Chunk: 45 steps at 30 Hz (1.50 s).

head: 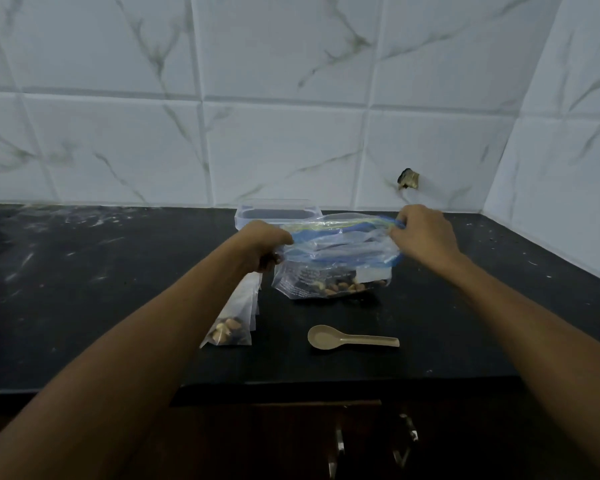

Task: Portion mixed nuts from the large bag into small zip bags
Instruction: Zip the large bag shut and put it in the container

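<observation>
I have the large bag (pixel 333 271) standing on the dark worktop (pixel 118 271), about midway across it and closer to the back edge than the front. It is clear plastic with a blue zip strip along its top and some print on its face, and the mixed nuts (pixel 343 287) lie in a low layer at its bottom. My left hand (pixel 265 249) grips the left end of the bag's top, fingers curled round the plastic, and my right hand (pixel 425 233) pinches the right end of the zip strip between thumb and fingers. Between my hands the top of the bag is stretched out wide and crumpled.

Just left of the large bag, partly under my left forearm, a small zip bag (pixel 231 323) lies on the worktop with a portion of nuts gathered at its near end. More thin clear plastic shows beside and under it, but I cannot tell how many bags that is.

Nearer the front edge, in front of the large bag and apart from it, a beige spoon (pixel 352 337) lies flat with its bowl to the left and its handle pointing right.

Behind the large bag, against the back edge, stands a clear plastic container (pixel 278 211). The white marbled tile wall (pixel 291 98) rises behind the worktop and turns the corner on the right.
</observation>
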Motion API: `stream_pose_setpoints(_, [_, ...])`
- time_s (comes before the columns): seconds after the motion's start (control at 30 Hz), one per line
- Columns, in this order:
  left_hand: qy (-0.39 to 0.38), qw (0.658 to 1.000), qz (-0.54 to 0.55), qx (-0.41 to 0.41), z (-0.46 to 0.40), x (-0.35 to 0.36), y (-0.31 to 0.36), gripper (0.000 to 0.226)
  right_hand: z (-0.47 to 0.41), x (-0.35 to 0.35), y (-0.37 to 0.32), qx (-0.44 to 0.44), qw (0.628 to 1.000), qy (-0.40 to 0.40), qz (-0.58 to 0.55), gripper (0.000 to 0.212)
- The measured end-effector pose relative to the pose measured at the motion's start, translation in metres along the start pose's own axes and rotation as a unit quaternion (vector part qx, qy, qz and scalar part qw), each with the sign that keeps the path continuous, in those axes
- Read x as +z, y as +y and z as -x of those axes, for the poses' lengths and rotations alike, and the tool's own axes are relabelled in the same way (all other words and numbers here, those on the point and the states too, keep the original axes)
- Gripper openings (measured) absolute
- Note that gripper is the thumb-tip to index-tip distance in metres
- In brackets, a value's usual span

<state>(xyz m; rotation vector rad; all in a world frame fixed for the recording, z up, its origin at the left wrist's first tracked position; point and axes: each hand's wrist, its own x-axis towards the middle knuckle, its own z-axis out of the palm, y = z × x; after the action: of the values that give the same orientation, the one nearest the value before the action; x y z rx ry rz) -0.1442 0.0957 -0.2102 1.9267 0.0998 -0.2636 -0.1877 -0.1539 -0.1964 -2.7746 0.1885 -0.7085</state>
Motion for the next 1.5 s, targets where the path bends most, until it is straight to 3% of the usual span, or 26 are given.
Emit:
stream_pose_setpoints(0.03, [-0.030,0.997,0.067,-0.031,0.002,-0.005,-0.001,0.013,-0.001,-0.005,0.000,0.068,0.992,-0.051,-0.090,0.018])
stream_pose_setpoints(0.07, [-0.063,0.988,0.127,-0.053,0.002,-0.010,-0.002,0.016,0.000,-0.009,-0.001,0.139,0.962,-0.109,-0.207,0.020])
stream_pose_setpoints(0.13, [-0.107,0.968,0.216,-0.067,0.001,-0.019,-0.005,0.019,0.001,-0.011,0.000,0.243,0.857,-0.188,-0.413,0.014])
stream_pose_setpoints(0.2, [-0.131,0.951,0.274,-0.056,-0.001,-0.026,-0.008,0.014,-0.002,-0.008,0.004,0.274,0.799,-0.207,-0.494,0.009])
stream_pose_setpoints(0.27, [-0.159,0.942,0.294,-0.036,0.000,-0.029,-0.010,0.007,-0.004,-0.004,0.004,0.263,0.785,-0.206,-0.521,0.011])
stream_pose_setpoints(0.43, [-0.162,0.959,0.233,-0.031,0.001,-0.025,-0.011,0.009,0.003,0.009,-0.004,0.218,0.855,-0.147,-0.447,0.019])
stream_pose_setpoints(0.5, [-0.134,0.971,0.192,-0.047,0.001,-0.023,-0.009,0.006,0.004,0.011,-0.005,0.183,0.927,-0.076,-0.319,0.018])
stream_pose_setpoints(0.57, [-0.081,0.984,0.144,-0.064,0.003,-0.019,-0.007,0.003,0.009,0.008,-0.011,0.115,0.987,0.003,-0.111,0.015])
stream_pose_setpoints(0.63, [0.000,0.996,0.077,-0.050,0.004,-0.015,-0.003,0.003,0.016,0.007,-0.023,0.042,0.997,0.060,0.038,0.014])
stream_pose_setpoints(0.73, [0.101,0.994,-0.027,0.018,0.002,-0.013,0.001,0.007,0.021,0.008,-0.034,0.004,0.991,0.060,0.122,0.015])
stream_pose_setpoints(0.8, [0.082,0.996,-0.037,0.030,0.003,-0.016,0.001,0.008,0.015,0.004,-0.029,0.036,0.995,0.011,0.094,0.011])
stream_pose_setpoints(0.87, [0.020,1.000,0.007,0.005,0.006,-0.022,0.002,0.009,0.004,-0.007,-0.019,0.096,0.991,-0.076,-0.053,0.007])
stream_pose_setpoints(0.93, [-0.028,0.997,0.074,-0.024,0.009,-0.030,0.003,0.018,-0.003,-0.019,-0.012,0.177,0.933,-0.152,-0.274,0.013])
stream_pose_setpoints(1.0, [-0.030,0.994,0.102,-0.027,0.008,-0.034,0.006,0.028,-0.006,-0.024,-0.006,0.211,0.898,-0.148,-0.356,0.017])
stream_pose_setpoints(1.07, [-0.006,0.997,0.082,-0.005,0.007,-0.030,0.010,0.022,-0.007,-0.022,-0.006,0.188,0.922,-0.097,-0.323,0.010])
stream_pose_setpoints(1.13, [0.031,0.998,0.037,0.034,0.007,-0.024,0.014,0.015,-0.008,-0.018,-0.006,0.153,0.951,-0.037,-0.265,0.019])
stream_pose_setpoints(1.33, [0.174,0.969,-0.085,0.150,0.001,-0.023,0.010,0.023,-0.007,-0.017,-0.013,0.134,0.965,0.052,-0.218,0.016])
stream_pose_setpoints(1.4, [0.161,0.975,-0.058,0.141,0.002,-0.024,0.010,0.021,-0.007,-0.016,-0.011,0.135,0.966,0.055,-0.211,0.018])
stream_pose_setpoints(1.5, [0.066,0.994,0.037,0.078,0.007,-0.030,0.015,0.022,-0.012,-0.020,-0.002,0.151,0.951,-0.006,-0.269,0.023])
